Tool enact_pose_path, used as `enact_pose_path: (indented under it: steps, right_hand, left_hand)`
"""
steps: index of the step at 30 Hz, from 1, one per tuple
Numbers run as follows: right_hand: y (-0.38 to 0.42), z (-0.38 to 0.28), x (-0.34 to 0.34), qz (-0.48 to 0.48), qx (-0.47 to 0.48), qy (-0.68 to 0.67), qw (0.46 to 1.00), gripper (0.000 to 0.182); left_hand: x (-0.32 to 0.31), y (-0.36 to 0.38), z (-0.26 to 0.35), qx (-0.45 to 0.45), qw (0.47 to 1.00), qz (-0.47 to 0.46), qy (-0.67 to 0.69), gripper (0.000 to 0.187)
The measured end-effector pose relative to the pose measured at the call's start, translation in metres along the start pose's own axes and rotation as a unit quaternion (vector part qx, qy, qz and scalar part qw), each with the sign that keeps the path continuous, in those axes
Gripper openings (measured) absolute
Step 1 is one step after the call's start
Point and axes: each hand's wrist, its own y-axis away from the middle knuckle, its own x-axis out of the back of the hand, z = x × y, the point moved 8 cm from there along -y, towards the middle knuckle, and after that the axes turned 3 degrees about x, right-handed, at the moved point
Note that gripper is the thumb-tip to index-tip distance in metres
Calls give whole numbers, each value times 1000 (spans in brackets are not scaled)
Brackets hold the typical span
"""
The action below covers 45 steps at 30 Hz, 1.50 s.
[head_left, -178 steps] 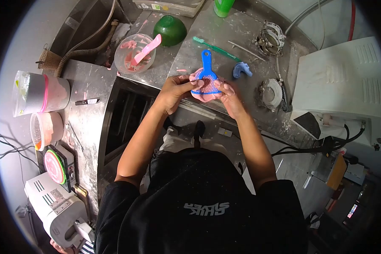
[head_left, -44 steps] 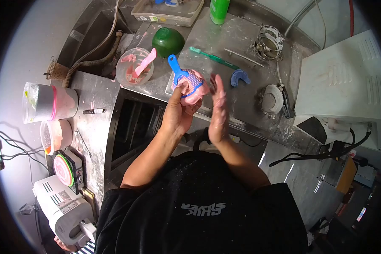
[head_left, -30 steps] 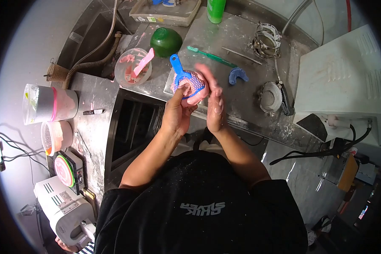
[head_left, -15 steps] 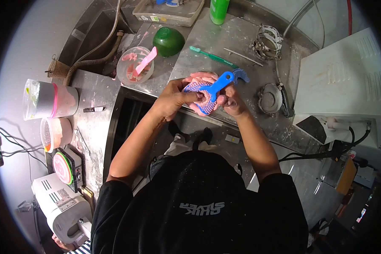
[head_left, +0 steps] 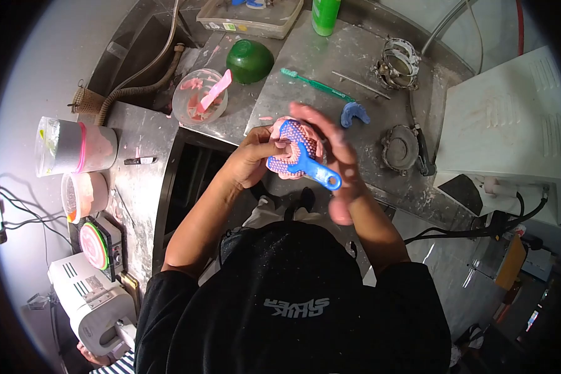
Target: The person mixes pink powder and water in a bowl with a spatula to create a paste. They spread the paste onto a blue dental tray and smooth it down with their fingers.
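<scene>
My left hand [head_left: 248, 163] grips a blue perforated dental impression tray [head_left: 308, 164] by its left side, thumb pressed on the dotted face. Pink material pokes through the holes and bulges out around the rim. The tray's handle, with a hole at its end, points down and to the right. Beside it my right hand [head_left: 344, 163] is open, slightly blurred, with fingers stretched along the tray's far right edge and thumb apart below the handle. Beyond that hand, a blue horseshoe-shaped dental piece [head_left: 354, 114] lies on the metal worktop.
A green toothbrush [head_left: 316, 84] and a thin metal rod [head_left: 360, 85] lie on the worktop [head_left: 274, 100]. To the left stand a clear bowl [head_left: 179, 100] with a pink spatula [head_left: 214, 92] and a green rounded bowl [head_left: 250, 61]. Metal flasks [head_left: 400, 146] sit right. A person's hand [head_left: 92, 356] shows lower left.
The tray has turned so its handle swung from upper right to lower right. My right hand has let go of it and opened, uncovering the blue horseshoe-shaped piece.
</scene>
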Motion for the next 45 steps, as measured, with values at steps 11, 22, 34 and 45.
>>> enact_pose_path:
  steps: [11, 22, 34, 45]
  right_hand:
    - [-13, 1, -10, -96, -124, -63, 986, 108]
    - [-18, 4, -14, -82, -103, -71, 989, 95]
    - [-12, -15, -24, -242, -16, 57, 968, 87]
    - [2, -22, -30, -145, 47, 87, 984, 82]
  left_hand:
    - [-12, 2, 7, 39, 994, -66, -79, 38]
    - [-29, 16, 23, 25, 992, -67, -107, 35]
    - [-18, 13, 18, 90, 953, -87, -275, 36]
    - [-10, 20, 6, 46, 981, -112, -149, 56]
